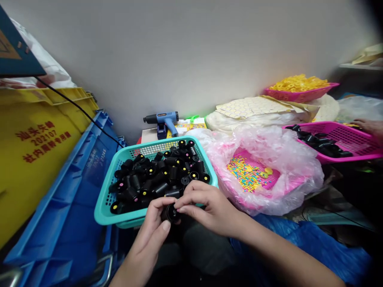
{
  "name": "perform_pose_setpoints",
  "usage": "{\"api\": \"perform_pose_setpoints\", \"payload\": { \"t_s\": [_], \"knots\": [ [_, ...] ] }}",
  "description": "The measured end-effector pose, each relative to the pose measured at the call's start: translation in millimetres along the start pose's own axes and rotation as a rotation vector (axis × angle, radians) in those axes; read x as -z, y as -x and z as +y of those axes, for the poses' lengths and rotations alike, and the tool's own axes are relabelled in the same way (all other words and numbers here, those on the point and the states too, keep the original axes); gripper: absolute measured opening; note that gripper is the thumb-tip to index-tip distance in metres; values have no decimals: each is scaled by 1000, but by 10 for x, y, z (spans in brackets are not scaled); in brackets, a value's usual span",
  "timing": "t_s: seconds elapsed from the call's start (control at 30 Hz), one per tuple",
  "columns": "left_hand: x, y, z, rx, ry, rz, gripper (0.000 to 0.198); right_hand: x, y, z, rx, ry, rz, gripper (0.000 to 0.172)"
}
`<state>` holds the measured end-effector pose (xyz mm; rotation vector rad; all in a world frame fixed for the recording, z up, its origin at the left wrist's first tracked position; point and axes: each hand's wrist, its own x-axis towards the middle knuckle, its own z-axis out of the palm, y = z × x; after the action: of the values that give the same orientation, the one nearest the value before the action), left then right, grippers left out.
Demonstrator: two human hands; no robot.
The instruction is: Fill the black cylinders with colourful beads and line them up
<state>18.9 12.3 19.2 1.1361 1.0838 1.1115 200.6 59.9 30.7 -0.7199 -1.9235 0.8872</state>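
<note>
Left hand point(152, 233) and right hand point(206, 207) both hold one black part point(170, 213), just in front of the teal basket point(103, 207): left grip wraps its body, right grip pinches its top with the fingertips. The basket is full of like pieces point(158, 175) (yellow or pink dots on the ends). Right of it sits a bagged pink tray point(239, 154) of beads, farther right a magenta basket point(353, 137) with another person's hand point(371, 126) at its rim; heat gun point(164, 119) by the wall.

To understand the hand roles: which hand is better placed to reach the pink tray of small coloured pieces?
Probably the right hand: the pink tray lies on its side, and only its fingertips touch the black part, which the left hand grips.
</note>
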Motion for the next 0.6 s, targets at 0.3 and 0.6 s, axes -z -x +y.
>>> {"api": "perform_pose_setpoints", "payload": {
  "t_s": [0.3,0.6],
  "knots": [
    [-8,34,-118,-170,-241,94,37,-77,-59,10,-151,-191,-90,7],
    [71,-8,-170,-296,-395,-9,28,-291,-36,155,-444,-778,-111,41]
  ]
}}
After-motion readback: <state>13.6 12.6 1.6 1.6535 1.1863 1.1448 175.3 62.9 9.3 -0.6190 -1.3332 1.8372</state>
